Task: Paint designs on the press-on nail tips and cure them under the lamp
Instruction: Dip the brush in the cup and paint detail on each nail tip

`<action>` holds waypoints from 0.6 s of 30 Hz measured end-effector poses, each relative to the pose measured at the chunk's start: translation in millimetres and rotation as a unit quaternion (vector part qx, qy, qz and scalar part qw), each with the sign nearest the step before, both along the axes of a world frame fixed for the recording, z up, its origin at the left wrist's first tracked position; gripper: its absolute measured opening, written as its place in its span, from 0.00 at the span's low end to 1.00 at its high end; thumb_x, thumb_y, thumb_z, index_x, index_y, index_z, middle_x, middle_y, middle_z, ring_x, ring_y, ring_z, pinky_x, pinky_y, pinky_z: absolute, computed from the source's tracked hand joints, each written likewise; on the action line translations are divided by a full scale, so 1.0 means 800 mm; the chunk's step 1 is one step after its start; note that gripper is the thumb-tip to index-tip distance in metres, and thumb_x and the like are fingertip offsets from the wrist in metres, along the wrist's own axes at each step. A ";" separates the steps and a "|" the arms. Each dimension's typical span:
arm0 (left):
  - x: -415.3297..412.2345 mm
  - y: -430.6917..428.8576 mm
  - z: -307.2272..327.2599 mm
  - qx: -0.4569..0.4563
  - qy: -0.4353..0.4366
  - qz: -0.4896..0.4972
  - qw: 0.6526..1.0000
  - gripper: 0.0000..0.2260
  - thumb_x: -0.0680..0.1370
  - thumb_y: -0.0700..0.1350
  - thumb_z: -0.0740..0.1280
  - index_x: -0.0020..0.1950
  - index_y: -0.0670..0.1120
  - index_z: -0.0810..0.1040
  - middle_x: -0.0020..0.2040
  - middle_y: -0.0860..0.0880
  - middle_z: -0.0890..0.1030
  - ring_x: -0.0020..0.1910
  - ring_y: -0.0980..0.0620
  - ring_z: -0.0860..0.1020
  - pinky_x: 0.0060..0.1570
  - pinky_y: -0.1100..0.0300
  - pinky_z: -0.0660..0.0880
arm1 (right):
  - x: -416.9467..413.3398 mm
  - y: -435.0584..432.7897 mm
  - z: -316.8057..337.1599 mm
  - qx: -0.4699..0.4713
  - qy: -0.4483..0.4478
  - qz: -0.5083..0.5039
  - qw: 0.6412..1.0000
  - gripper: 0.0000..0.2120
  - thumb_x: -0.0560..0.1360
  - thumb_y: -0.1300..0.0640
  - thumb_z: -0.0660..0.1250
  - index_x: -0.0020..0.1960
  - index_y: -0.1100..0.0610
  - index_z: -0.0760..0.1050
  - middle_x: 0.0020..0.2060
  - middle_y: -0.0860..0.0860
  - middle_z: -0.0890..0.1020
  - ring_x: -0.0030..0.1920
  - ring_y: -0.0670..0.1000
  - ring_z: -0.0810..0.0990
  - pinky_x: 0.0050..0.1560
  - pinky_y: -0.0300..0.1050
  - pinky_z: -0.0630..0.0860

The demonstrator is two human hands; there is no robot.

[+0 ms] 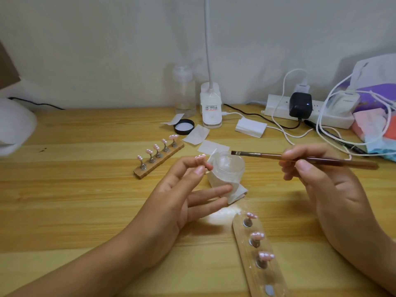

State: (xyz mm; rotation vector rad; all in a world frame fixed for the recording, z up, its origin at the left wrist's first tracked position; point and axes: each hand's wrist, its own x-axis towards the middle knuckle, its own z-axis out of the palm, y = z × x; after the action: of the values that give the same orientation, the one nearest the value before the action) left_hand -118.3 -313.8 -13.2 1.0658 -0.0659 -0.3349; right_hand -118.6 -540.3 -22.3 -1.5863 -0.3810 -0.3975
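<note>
Pinching one pink nail tip (200,156) between its thumb and first finger, the left hand (184,194) is holding it up above the table (85,189), probably so the top is facing up and is easy to paint. What is under the tip is hiding behind the fingers. The other three fingers are lying straight and loose, pointing toward the little clear jar (230,166) and holding nothing. The right hand (325,179) is gripping a thin brown brush (300,159) like a pencil, with the thumb and fingers curling round the handle. The flat brush end is hanging just over the jar, so I am guessing it is going in for paint or gel. The jar is sitting open with a white wipe (227,191) wrapping around it, maybe to catch drips, and a black lid (183,126) is lying upside down farther back. A near holder (246,251) of wood is lying close below the right hand, carrying three pink tips with white dots on little posts and showing one bare spot, likely the home of the held tip. A far holder (137,173) is keeping five more tips in a row, out of the way. A white round thing (15,125) at the left edge is looking blurry; I cannot tell if it is the curing lamp.
</note>
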 end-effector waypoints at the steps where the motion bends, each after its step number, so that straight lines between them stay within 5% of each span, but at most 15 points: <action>1: 0.003 0.000 0.002 -0.002 0.002 -0.017 1.000 0.02 0.76 0.46 0.68 0.46 0.49 0.80 0.61 0.52 0.80 0.55 0.37 0.82 0.44 0.56 0.81 | -0.001 0.001 0.000 -0.007 -0.006 0.000 1.000 0.09 0.75 0.52 0.62 0.49 0.45 0.80 0.47 0.47 0.81 0.48 0.48 0.77 0.50 0.38 0.75; 7: 0.011 0.004 0.002 -0.003 0.000 -0.087 0.996 0.03 0.76 0.47 0.65 0.46 0.51 0.79 0.67 0.46 0.76 0.59 0.35 0.79 0.52 0.48 0.80 | -0.002 0.002 -0.001 -0.043 0.005 0.001 0.999 0.10 0.77 0.56 0.60 0.49 0.47 0.80 0.48 0.47 0.81 0.48 0.47 0.78 0.51 0.37 0.74; 14: 0.006 0.004 -0.006 0.015 -0.056 -0.128 0.990 0.01 0.77 0.46 0.68 0.46 0.50 0.79 0.70 0.56 0.74 0.62 0.36 0.78 0.60 0.47 0.77 | -0.008 0.006 0.000 -0.065 0.013 0.052 0.996 0.12 0.78 0.60 0.57 0.49 0.52 0.80 0.46 0.46 0.82 0.49 0.46 0.80 0.51 0.33 0.73; 18: 0.005 0.005 -0.006 0.013 -0.062 -0.137 0.989 0.03 0.76 0.46 0.66 0.46 0.50 0.78 0.71 0.57 0.73 0.63 0.37 0.77 0.61 0.47 0.76 | -0.009 0.004 0.002 -0.060 0.014 0.059 0.996 0.09 0.78 0.56 0.60 0.50 0.51 0.80 0.45 0.49 0.82 0.49 0.49 0.80 0.50 0.39 0.74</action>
State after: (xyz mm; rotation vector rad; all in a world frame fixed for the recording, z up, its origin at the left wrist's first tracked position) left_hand -114.6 -309.9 -17.8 1.1039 -0.3220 -0.5192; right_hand -125.6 -537.0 -20.7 -1.6751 -0.4830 -0.2656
